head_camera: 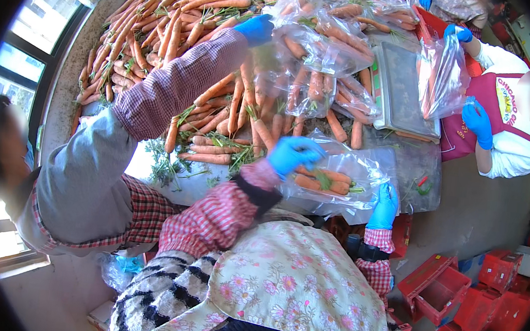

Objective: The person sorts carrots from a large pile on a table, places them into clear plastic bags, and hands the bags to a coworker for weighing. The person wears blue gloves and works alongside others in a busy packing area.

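A clear plastic bag (371, 164) lies before me at the table's near edge, with several orange carrots (323, 184) and bits of green leaf inside. My right hand (384, 206), in a blue glove, pinches the bag's right end, where the plastic is bunched. My left hand (294, 156), also blue-gloved and slightly blurred, is over the bag's left part, just above the carrots. Its palm side is hidden, so I cannot tell whether it grips anything. Loose carrots (211, 150) with leafy tops lie to the left of this hand.
A large carrot heap (177, 28) covers the far left table. Filled bags (326, 47) lie beyond my hands, beside a scale (409, 88). A co-worker's arm (182, 81) reaches across from the left. Another person (501, 102) holds a bag at right. Red crates (444, 288) stand below.
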`<action>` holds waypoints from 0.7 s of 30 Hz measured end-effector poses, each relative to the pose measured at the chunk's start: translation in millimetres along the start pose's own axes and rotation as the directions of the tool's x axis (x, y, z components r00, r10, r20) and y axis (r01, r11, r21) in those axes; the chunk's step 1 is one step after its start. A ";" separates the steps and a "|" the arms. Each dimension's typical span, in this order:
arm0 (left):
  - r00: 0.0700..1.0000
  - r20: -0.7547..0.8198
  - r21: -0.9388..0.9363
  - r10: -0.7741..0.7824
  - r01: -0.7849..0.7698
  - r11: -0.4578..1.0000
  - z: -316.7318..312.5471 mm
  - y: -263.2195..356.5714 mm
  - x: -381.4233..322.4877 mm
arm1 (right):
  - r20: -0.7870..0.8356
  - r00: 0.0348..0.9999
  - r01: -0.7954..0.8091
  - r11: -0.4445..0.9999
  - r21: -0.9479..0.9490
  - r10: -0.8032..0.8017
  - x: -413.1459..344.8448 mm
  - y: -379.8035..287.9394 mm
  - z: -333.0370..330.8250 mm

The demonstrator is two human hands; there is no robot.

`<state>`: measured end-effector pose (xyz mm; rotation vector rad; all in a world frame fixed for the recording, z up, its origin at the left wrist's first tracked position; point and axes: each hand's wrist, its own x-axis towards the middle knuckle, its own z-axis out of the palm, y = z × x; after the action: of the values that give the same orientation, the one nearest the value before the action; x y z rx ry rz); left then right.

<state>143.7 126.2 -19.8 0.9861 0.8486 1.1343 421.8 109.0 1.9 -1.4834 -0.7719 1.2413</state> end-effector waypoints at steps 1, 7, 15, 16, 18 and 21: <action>0.989 -0.142 -0.070 0.028 -0.038 0.997 -22.2 12.9 -7.4 | 0.004 1.000 0.014 1.000 -0.008 -0.014 0.5 1.7 -2.2; 0.475 -0.349 0.863 0.808 0.499 0.079 -101.7 30.3 -48.0 | -0.002 1.000 0.002 0.995 -0.095 -0.002 6.9 9.2 -0.9; 0.892 0.285 0.910 0.351 -0.137 -0.391 -90.2 14.4 -6.8 | 0.085 0.976 0.218 0.929 -0.298 -0.201 15.7 0.5 6.6; 0.885 0.303 0.907 0.353 -0.154 -0.392 -94.1 25.6 -5.3 | 0.081 0.981 0.192 0.934 -0.302 -0.176 16.5 0.5 4.5; 0.969 -0.060 0.938 0.238 0.137 -0.319 -99.8 53.8 -7.7 | 0.099 0.982 0.186 0.926 -0.328 -0.162 15.7 2.7 0.1; 0.791 -0.061 0.998 0.609 0.057 0.027 -80.8 90.2 -13.2 | -0.032 0.983 0.159 0.924 -0.348 -0.181 12.1 9.6 -2.3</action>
<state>37.2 140.1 37.6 2.1955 2.1298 1.0656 426.0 116.6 -11.1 -1.6853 -1.0931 0.9549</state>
